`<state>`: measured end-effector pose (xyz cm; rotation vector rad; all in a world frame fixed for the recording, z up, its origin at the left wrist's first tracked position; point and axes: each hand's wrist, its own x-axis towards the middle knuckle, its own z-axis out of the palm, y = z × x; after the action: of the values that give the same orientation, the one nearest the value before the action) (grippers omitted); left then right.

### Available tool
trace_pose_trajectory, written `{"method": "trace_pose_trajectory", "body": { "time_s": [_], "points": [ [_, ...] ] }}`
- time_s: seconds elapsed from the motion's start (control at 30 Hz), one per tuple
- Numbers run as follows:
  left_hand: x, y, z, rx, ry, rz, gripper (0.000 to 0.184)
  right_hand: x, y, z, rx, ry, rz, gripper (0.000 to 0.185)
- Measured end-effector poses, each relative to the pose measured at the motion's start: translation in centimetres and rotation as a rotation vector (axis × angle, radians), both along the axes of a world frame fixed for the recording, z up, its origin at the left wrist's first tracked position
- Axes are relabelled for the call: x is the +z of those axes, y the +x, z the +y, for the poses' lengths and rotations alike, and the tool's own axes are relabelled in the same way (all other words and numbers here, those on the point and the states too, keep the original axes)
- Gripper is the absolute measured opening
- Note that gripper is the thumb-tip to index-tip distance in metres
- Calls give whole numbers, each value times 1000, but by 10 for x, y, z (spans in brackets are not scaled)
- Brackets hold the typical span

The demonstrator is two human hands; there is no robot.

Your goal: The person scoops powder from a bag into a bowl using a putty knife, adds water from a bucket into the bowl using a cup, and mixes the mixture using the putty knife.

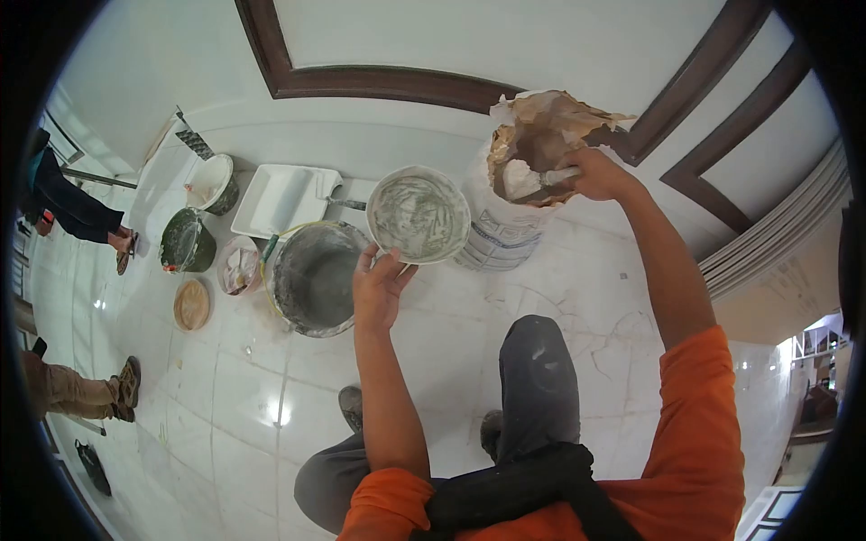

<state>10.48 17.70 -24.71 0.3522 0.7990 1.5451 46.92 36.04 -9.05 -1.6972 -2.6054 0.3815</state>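
Observation:
A round, shallow bowl (419,215) with greyish paste smeared over its inside is held at its near rim by my left hand (381,290). Over on the right, my right hand (599,175) is closed round a short-handled tool (557,177) at the mouth of a torn paper sack (501,236). White powder (520,179) is heaped on the tool's end, hiding its exact shape. The sack stands upright by the wall, its brown inner paper ragged and folded outward. Below and left of the bowl sits a large dirty bucket (281,305).
Left of the large bucket stand a white paint tray (254,215) with a roller, a dark green bucket (171,243), a whitish bucket (231,200), a small tub (236,281) and a round lid (191,305). Stacked boards (785,234) lean at right. Two people's legs show at far left.

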Motion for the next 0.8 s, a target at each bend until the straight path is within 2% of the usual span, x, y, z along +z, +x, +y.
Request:
{"method": "trace_pose_trajectory", "body": {
  "time_s": [0.33,0.4,0.43,0.5,0.63,0.7,0.8],
  "points": [
    [8,6,6,-21,25,13,49,14,22,-11,-69,-4,161,37],
    [9,6,7,-9,40,-9,79,21,19,-16,-88,-4,166,35],
    [9,7,6,-7,35,-10,79,25,16,-19,-106,-2,169,33],
    [12,8,5,-27,25,26,50,30,17,-17,-83,-8,181,34],
    [10,6,6,-32,13,39,51,43,14,-19,-91,-35,214,35],
    [10,4,7,-39,38,13,79,51,11,-23,-59,-33,258,35],
    [10,1,5,-43,34,18,80,63,-1,-34,-57,-46,325,34]
  ]
}}
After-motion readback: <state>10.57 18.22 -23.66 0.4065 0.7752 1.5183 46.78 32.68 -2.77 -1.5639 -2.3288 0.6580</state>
